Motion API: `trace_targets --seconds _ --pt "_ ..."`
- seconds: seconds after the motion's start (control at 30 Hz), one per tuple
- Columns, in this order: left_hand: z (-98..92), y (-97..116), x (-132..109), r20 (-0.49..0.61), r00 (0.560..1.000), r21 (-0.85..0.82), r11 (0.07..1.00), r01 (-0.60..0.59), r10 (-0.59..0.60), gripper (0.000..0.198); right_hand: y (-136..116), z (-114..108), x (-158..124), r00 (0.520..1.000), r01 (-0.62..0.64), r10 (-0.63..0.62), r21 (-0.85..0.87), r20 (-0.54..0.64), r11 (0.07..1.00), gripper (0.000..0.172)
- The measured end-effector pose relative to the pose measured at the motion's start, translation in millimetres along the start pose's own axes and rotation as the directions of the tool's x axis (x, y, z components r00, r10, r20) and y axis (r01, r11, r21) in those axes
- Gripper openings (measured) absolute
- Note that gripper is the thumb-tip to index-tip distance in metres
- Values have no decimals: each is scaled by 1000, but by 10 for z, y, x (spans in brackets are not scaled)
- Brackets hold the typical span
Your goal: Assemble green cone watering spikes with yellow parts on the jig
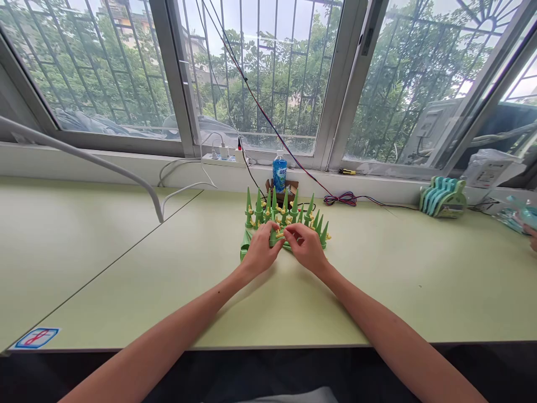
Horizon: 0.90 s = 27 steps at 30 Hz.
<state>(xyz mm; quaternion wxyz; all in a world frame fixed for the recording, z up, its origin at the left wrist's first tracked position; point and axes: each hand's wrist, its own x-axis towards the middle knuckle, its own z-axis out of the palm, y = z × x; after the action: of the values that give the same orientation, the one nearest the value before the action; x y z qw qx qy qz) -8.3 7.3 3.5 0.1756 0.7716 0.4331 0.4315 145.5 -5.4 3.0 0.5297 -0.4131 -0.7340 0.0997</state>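
Both hands meet over the middle of the table. My left hand [260, 247] is closed around a green plastic watering spike [273, 237], whose lower part is partly hidden by the fingers. Facing it, my right hand [305, 245] pinches a small yellow valve piece [279, 235] at the spike's side. Just behind the hands stand several upright green cone-shaped spikes [295, 202] with yellow valves on them. More green pieces [244, 246] lie left of my left hand, partly covered by it.
A blue bottle [279, 172] stands in a brown cardboard box [269, 186] behind the spikes. A coiled cable [342, 198] and light green parts [443, 197] lie to the right. A grey hose [126, 170] crosses at left. Another person's hand [532, 234] shows at the right edge.
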Motion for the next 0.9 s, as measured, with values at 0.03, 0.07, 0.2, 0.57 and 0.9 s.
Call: trace_targets --seconds 0.03,0.07,0.2,0.57,0.9 --pt "1 0 1 -2 1000 2 1000 -4 4 17 0 1 0 1000 -1 1 3 5 1000 17" --pt "1 -2 2 -4 1000 4 1000 -8 8 17 0 3 0 1000 -3 3 6 10 1000 17" --pt "-3 -5 5 -4 1000 18 1000 -23 23 15 7 9 -1 1000 -4 4 23 23 1000 18" --pt "-3 2 5 4 1000 20 1000 -1 1 16 22 6 -4 999 1 -2 33 45 999 17" --pt "-12 -10 5 -10 1000 37 999 -23 23 15 15 8 -2 999 0 -2 31 54 1000 16"
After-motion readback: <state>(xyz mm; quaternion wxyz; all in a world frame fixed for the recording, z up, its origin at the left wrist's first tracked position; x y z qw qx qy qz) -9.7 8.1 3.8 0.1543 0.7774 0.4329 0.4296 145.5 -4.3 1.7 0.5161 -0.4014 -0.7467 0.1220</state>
